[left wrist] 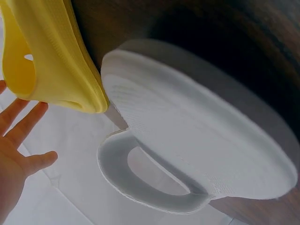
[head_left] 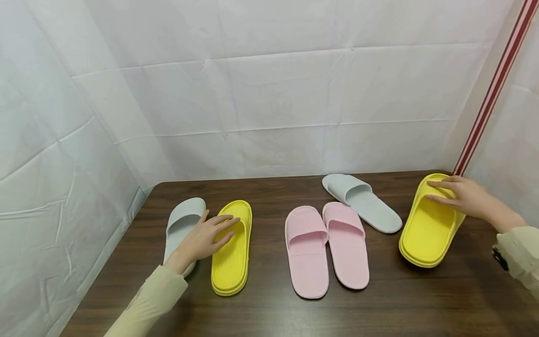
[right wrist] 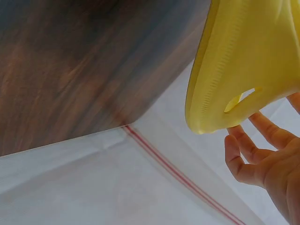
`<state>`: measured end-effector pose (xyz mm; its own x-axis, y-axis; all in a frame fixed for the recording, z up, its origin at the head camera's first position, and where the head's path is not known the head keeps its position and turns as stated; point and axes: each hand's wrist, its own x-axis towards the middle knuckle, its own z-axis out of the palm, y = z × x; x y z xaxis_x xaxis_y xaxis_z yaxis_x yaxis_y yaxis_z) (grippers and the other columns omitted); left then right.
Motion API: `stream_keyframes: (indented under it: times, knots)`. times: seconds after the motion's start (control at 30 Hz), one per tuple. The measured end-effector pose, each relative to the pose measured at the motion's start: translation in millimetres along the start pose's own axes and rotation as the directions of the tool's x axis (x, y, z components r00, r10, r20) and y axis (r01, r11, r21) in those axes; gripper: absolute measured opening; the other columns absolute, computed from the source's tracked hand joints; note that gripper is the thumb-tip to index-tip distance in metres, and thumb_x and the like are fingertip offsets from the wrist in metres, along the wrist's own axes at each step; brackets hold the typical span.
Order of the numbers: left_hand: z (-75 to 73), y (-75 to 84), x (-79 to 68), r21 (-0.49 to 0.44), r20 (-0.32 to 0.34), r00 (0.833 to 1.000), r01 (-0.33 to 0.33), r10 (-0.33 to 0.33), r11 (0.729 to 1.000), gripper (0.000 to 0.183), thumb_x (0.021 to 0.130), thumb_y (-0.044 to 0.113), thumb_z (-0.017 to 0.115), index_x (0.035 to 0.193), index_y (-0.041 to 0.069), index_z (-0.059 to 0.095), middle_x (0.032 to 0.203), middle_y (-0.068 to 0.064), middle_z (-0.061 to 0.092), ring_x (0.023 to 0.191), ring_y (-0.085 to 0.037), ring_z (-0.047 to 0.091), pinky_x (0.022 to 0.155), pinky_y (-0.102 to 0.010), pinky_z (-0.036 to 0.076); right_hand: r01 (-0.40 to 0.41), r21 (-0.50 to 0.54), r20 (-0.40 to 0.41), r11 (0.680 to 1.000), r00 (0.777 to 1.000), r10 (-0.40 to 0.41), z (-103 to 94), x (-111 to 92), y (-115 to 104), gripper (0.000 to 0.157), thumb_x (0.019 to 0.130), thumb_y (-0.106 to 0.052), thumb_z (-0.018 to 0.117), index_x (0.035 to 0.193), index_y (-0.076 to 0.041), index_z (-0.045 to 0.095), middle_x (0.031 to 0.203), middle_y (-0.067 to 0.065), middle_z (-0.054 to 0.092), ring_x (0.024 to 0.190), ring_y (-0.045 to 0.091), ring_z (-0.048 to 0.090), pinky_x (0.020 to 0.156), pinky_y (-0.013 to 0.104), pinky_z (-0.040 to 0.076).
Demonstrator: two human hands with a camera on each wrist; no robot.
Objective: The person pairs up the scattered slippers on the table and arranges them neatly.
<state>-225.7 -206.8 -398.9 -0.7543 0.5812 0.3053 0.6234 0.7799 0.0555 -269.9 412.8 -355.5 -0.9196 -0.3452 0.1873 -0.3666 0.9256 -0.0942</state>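
Note:
My left hand [head_left: 207, 238] reaches over a yellow slipper [head_left: 229, 271] on the left of the table. In the left wrist view its fingers are spread at the slipper's strap [left wrist: 61, 70], with the thumb free. Just beside that hand lies a grey slipper [head_left: 178, 229], partly hidden by it. On the right, my right hand [head_left: 467, 196] is over the strap of another yellow slipper [head_left: 425, 238], its fingers extended. In the right wrist view fingertips meet the strap's edge [right wrist: 220, 103]; whether they press on it I cannot tell.
Two pink slippers [head_left: 309, 276] lie side by side at mid-table, toes away from me. A second grey slipper [head_left: 370, 206] lies slanted behind them, close to the right pink one. White sheeting [head_left: 269, 93] walls the dark wooden table [head_left: 269, 318] at back and sides.

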Motion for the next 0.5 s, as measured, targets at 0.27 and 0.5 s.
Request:
stream_keyframes:
  times: [0.27,0.5]
  knots:
    - [-0.2,0.9,-4.4,0.030,-0.023,1.000,-0.008,0.009,1.000,0.037,0.086,0.026,0.057,0.123,0.017,0.055,0.117,-0.008,0.059,0.108,-0.022,0.056,0.099,-0.062,0.026,0.074,0.026,-0.057,0.997,0.996,-0.072,-7.4,6,-26,0.050,0.076,-0.034,0.068,0.113,-0.001,0.060,0.108,0.027,0.058,0.094,0.044,0.054,0.076,0.055,0.043]
    - [-0.3,1.3,-7.0,0.028,-0.050,0.999,-0.020,0.022,0.999,0.038,0.085,0.023,0.060,0.121,0.015,0.056,0.117,-0.009,0.060,0.107,-0.023,0.057,0.098,-0.063,0.026,0.129,0.094,-0.105,0.987,0.987,-0.119,-17.9,13,-57,0.046,0.073,-0.028,0.072,0.109,-0.002,0.063,0.107,0.023,0.061,0.095,0.039,0.057,0.078,0.052,0.044]
